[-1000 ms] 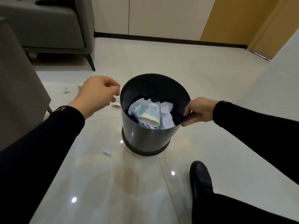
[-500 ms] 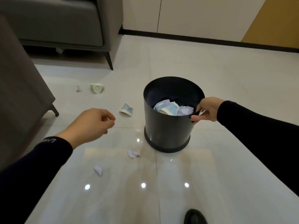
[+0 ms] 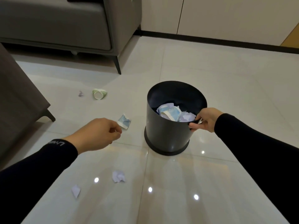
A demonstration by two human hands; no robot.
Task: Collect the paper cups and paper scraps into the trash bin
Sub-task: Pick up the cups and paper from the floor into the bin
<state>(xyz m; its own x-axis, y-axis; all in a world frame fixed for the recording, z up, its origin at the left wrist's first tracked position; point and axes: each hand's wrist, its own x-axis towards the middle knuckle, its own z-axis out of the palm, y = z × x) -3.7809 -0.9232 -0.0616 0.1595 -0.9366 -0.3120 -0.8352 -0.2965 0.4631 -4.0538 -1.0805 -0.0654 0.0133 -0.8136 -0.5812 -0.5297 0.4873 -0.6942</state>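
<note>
A black round trash bin [image 3: 168,131] stands on the pale tile floor, holding a blue paper cup and crumpled white paper. My right hand [image 3: 204,119] grips its rim on the right side. My left hand [image 3: 98,135] hovers left of the bin with fingers curled and nothing in it, just short of a crushed blue paper cup [image 3: 124,121]. A green paper cup [image 3: 99,94] lies farther back, with a small scrap [image 3: 80,93] beside it. Two white paper scraps lie near me: a crumpled paper scrap [image 3: 118,176] and a smaller paper scrap [image 3: 76,190].
A grey sofa [image 3: 64,25] on thin dark legs stands at the back left. A brown chair or cabinet side [image 3: 17,97] rises at the left edge. White cupboard doors with a black skirting run along the back wall.
The view has shifted left and back, bringing the floor cups and scraps into sight. My left hand has dropped from the bin's rim toward the blue cup. My right hand has kept its grip on the bin.
</note>
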